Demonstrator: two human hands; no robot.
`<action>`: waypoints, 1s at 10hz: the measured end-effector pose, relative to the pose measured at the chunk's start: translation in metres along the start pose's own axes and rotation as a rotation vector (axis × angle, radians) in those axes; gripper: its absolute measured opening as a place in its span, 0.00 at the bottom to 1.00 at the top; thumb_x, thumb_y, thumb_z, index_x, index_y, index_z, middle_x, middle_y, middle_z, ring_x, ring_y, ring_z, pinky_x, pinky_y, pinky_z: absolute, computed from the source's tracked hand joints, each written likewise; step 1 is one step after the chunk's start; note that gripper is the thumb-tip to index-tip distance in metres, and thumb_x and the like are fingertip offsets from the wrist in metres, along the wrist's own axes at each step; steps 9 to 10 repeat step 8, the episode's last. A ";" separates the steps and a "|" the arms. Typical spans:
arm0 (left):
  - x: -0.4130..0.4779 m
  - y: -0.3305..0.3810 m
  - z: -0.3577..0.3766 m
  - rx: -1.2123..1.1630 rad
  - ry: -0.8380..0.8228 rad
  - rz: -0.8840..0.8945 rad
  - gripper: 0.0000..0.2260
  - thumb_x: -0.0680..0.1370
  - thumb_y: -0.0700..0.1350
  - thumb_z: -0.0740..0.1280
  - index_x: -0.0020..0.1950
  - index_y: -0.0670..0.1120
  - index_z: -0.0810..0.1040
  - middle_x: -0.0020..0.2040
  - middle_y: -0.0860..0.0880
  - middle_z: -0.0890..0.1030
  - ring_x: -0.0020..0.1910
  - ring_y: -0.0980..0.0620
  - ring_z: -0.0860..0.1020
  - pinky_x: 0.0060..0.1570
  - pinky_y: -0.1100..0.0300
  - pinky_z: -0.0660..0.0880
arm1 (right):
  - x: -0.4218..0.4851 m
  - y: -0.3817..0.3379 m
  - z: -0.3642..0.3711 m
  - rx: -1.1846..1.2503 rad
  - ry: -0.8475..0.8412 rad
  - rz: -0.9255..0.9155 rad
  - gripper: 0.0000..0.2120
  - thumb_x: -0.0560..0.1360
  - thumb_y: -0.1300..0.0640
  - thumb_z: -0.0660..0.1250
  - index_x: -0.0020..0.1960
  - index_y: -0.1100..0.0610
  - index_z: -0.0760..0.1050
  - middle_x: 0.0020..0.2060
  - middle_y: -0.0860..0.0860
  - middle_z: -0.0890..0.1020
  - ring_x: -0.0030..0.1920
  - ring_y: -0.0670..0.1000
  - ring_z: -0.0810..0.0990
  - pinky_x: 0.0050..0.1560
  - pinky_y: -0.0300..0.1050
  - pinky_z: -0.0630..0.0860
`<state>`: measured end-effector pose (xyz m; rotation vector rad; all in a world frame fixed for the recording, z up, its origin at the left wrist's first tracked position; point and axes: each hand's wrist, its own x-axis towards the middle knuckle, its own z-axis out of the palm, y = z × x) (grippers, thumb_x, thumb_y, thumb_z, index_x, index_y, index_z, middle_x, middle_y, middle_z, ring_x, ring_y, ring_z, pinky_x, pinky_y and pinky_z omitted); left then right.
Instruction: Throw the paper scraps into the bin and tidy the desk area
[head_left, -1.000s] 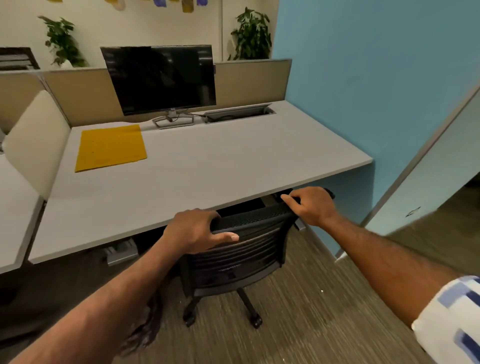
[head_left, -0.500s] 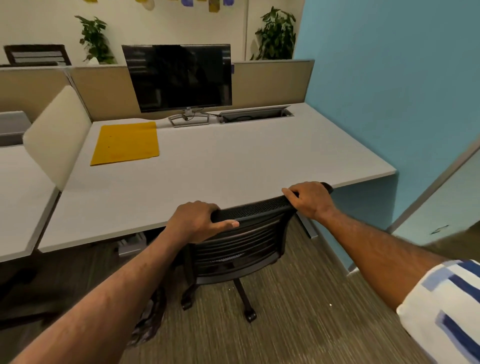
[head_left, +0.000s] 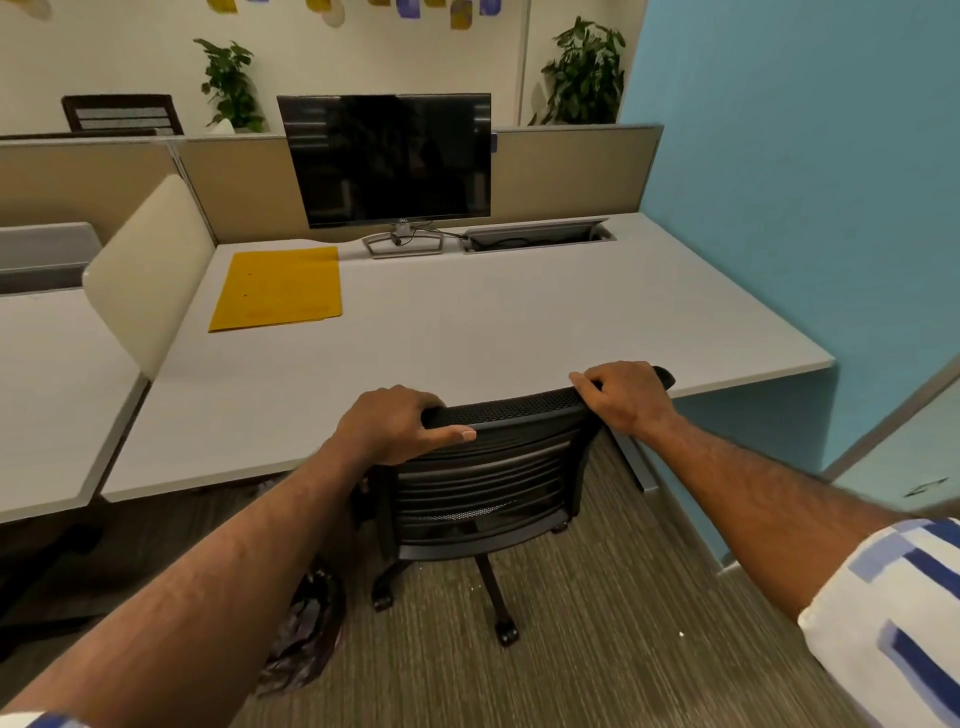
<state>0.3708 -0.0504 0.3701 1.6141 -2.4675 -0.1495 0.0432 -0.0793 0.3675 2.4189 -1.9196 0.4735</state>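
Observation:
A black mesh office chair (head_left: 483, 488) stands at the front edge of the grey desk (head_left: 467, 332), its seat tucked under the desktop. My left hand (head_left: 395, 423) grips the left end of the chair's top rail, thumb along the back of it. My right hand (head_left: 626, 397) grips the right end of the same rail. A yellow folder (head_left: 278, 288) lies flat on the desk at the back left. On the floor under my left forearm sits a bin lined with a dark plastic bag (head_left: 306, 629). No paper scraps show on the desk.
A dark monitor (head_left: 387, 161) stands at the back of the desk beside an open cable tray (head_left: 537, 236). A cream divider (head_left: 150, 270) separates a neighbouring desk (head_left: 47, 395) on the left. A blue wall (head_left: 789, 182) bounds the right side. Carpet lies behind the chair.
The chair has rolled forward toward the desk with both hands on its top rail. My view has risen and shifted left, showing more of the wall and plants.

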 end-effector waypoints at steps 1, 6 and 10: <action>0.002 -0.001 0.001 0.008 0.009 0.006 0.35 0.64 0.83 0.49 0.43 0.56 0.78 0.35 0.55 0.80 0.34 0.58 0.76 0.32 0.60 0.69 | 0.002 0.003 0.000 0.036 -0.030 0.007 0.26 0.79 0.41 0.54 0.31 0.55 0.76 0.27 0.49 0.78 0.32 0.52 0.77 0.41 0.48 0.72; -0.006 0.003 -0.007 -0.075 0.000 -0.026 0.36 0.69 0.78 0.45 0.52 0.55 0.81 0.46 0.55 0.83 0.42 0.55 0.79 0.40 0.56 0.76 | 0.002 -0.012 -0.015 -0.010 -0.129 0.036 0.20 0.78 0.44 0.56 0.44 0.55 0.81 0.41 0.51 0.84 0.41 0.52 0.80 0.45 0.50 0.78; -0.005 -0.018 -0.045 -0.030 0.074 -0.103 0.38 0.72 0.75 0.45 0.57 0.51 0.81 0.55 0.51 0.84 0.50 0.51 0.80 0.47 0.54 0.77 | 0.021 -0.037 -0.039 -0.120 -0.092 -0.064 0.16 0.76 0.45 0.61 0.58 0.51 0.78 0.56 0.49 0.82 0.55 0.51 0.80 0.53 0.49 0.76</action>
